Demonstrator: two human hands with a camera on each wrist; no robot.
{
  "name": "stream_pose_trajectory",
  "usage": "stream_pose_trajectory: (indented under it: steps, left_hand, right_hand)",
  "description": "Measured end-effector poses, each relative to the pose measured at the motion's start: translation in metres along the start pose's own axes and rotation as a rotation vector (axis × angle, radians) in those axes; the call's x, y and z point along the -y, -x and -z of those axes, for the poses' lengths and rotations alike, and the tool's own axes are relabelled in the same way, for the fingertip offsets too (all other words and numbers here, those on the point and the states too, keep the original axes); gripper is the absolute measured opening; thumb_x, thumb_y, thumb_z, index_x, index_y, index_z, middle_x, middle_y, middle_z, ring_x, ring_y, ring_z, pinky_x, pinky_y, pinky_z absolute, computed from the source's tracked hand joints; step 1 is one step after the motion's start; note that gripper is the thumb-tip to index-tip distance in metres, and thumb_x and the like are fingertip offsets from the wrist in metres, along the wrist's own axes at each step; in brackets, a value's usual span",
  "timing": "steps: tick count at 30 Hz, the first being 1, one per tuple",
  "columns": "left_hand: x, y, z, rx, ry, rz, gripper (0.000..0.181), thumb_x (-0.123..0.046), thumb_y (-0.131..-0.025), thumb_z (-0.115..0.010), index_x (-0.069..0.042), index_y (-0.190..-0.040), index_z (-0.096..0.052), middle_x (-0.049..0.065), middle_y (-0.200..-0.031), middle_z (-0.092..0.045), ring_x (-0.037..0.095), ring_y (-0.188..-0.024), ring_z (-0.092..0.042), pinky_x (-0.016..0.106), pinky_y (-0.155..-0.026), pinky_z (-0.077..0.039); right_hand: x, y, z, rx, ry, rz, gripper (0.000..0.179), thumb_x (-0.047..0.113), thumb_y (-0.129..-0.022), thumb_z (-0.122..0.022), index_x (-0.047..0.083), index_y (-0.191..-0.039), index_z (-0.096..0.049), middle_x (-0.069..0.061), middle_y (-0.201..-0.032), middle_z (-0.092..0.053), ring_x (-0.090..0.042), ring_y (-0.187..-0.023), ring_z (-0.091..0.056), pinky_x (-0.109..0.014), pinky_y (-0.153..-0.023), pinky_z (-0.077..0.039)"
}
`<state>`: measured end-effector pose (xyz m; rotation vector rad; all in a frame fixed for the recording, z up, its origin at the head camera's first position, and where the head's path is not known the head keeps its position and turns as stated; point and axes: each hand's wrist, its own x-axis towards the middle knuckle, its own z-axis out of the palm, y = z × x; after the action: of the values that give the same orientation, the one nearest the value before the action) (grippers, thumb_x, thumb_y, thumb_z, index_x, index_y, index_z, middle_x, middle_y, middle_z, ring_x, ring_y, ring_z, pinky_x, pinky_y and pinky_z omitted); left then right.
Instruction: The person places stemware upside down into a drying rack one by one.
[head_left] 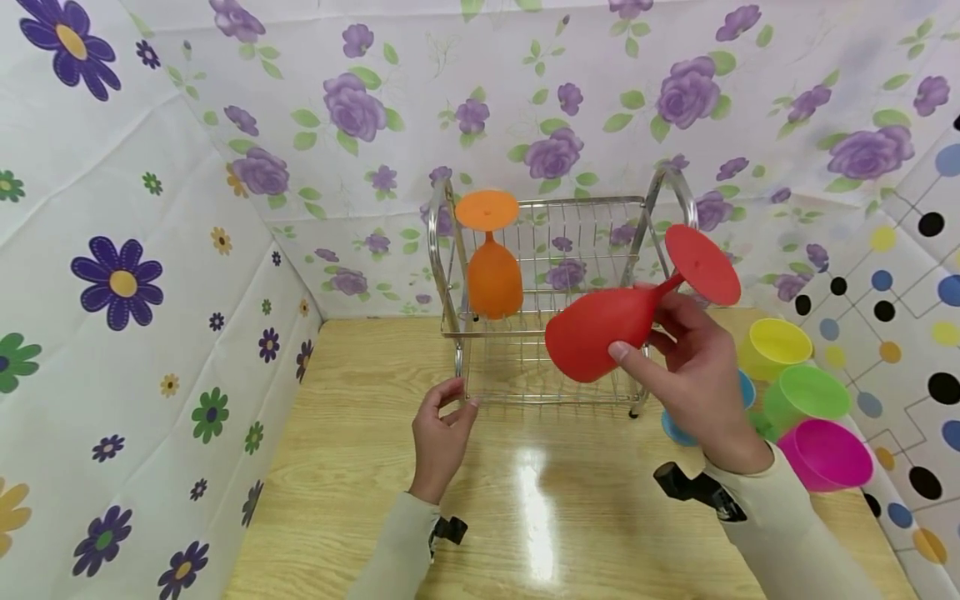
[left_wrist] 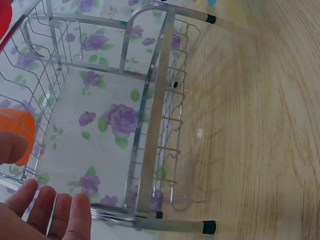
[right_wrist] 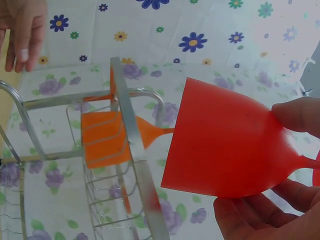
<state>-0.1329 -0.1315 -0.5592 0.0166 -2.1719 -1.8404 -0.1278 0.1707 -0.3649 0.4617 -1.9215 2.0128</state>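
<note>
My right hand (head_left: pixel 701 379) grips a red plastic goblet (head_left: pixel 600 329) by its bowl, tilted with the mouth toward the lower left and the foot up at the right. It hangs in front of the right half of a metal wire dish rack (head_left: pixel 558 333). An orange goblet (head_left: pixel 493 279) stands upside down on the rack's upper tier at the left. My left hand (head_left: pixel 442 437) is by the rack's lower left front corner, its fingers relaxed and holding nothing. In the left wrist view those fingers (left_wrist: pixel 52 212) lie close to the rack's side frame; whether they touch it I cannot tell.
Right of the rack, on the wooden table (head_left: pixel 360 500), are a yellow cup (head_left: pixel 776 346), a green cup (head_left: pixel 806 400), a magenta cup (head_left: pixel 825 454) and a blue cup (head_left: pixel 678 429) partly behind my right hand. Patterned cloth walls (head_left: pixel 480 83) enclose the table at the back and sides.
</note>
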Motion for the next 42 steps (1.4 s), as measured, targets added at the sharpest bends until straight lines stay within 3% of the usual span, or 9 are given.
stream_pose_trajectory:
  steps: [4,9,15,20,26,35,42]
  left_hand:
    - [0.007,-0.006,0.0,-0.026,-0.042,-0.001,0.035,-0.017,-0.098,-0.078,-0.013,-0.132,-0.069,0.011,-0.131,-0.068,0.03,-0.122,-0.066,0.031,-0.091,-0.065]
    - [0.017,-0.015,-0.001,-0.05,-0.048,0.019,0.035,-0.018,-0.099,-0.077,-0.009,-0.132,-0.068,0.013,-0.13,-0.067,0.028,-0.122,-0.065,0.027,-0.086,-0.066]
    - [0.032,-0.023,-0.003,-0.096,-0.067,0.03,0.034,-0.017,-0.099,-0.077,-0.01,-0.132,-0.069,0.006,-0.129,-0.067,0.028,-0.122,-0.065,0.038,-0.092,-0.066]
    - [0.04,-0.028,-0.005,-0.122,-0.086,0.024,0.035,-0.016,-0.097,-0.078,-0.01,-0.131,-0.07,0.01,-0.13,-0.067,0.032,-0.124,-0.064,0.052,-0.096,-0.063]
    - [0.046,-0.034,-0.007,-0.126,-0.128,0.023,0.038,-0.017,-0.097,-0.078,-0.014,-0.135,-0.07,0.009,-0.13,-0.066,0.028,-0.123,-0.065,0.045,-0.097,-0.064]
    - [0.046,-0.039,-0.011,-0.135,-0.156,0.003,0.037,-0.006,-0.098,-0.075,-0.011,-0.135,-0.071,0.015,-0.126,-0.067,0.028,-0.118,-0.067,0.035,-0.095,-0.065]
    - [0.046,-0.041,-0.011,-0.152,-0.163,-0.025,0.037,-0.003,-0.098,-0.074,-0.01,-0.134,-0.072,0.012,-0.116,-0.069,0.026,-0.107,-0.072,0.031,-0.09,-0.066]
  right_hand:
    - [0.004,-0.014,0.002,-0.009,0.02,0.04,0.059,-0.012,-0.087,-0.075,-0.001,-0.143,-0.061,-0.01,-0.13,-0.07,-0.022,-0.113,-0.07,-0.021,-0.096,-0.061]
    - [0.005,-0.032,0.004,-0.018,0.126,0.044,0.058,-0.003,-0.09,-0.078,0.004,-0.144,-0.061,-0.007,-0.13,-0.07,-0.022,-0.115,-0.069,-0.018,-0.097,-0.06]
    - [-0.002,-0.049,0.005,-0.012,0.253,0.002,0.055,0.007,-0.093,-0.08,0.009,-0.145,-0.062,-0.004,-0.133,-0.069,-0.02,-0.117,-0.068,-0.016,-0.097,-0.059]
    - [-0.01,-0.058,0.006,0.019,0.3,-0.046,0.057,0.015,-0.094,-0.081,0.01,-0.147,-0.06,-0.007,-0.138,-0.067,-0.018,-0.12,-0.066,-0.014,-0.097,-0.058]
    - [-0.021,-0.068,0.007,0.039,0.354,-0.079,0.058,0.021,-0.094,-0.081,0.011,-0.147,-0.059,-0.007,-0.14,-0.066,-0.016,-0.122,-0.064,-0.015,-0.098,-0.058]
    - [-0.032,-0.084,0.005,0.052,0.429,-0.117,0.064,0.028,-0.094,-0.081,0.014,-0.152,-0.056,-0.006,-0.144,-0.064,-0.023,-0.128,-0.062,-0.038,-0.108,-0.059]
    - [-0.037,-0.094,-0.001,0.079,0.439,-0.132,0.067,0.031,-0.095,-0.08,0.013,-0.153,-0.053,-0.007,-0.147,-0.062,-0.026,-0.132,-0.059,-0.051,-0.113,-0.055]
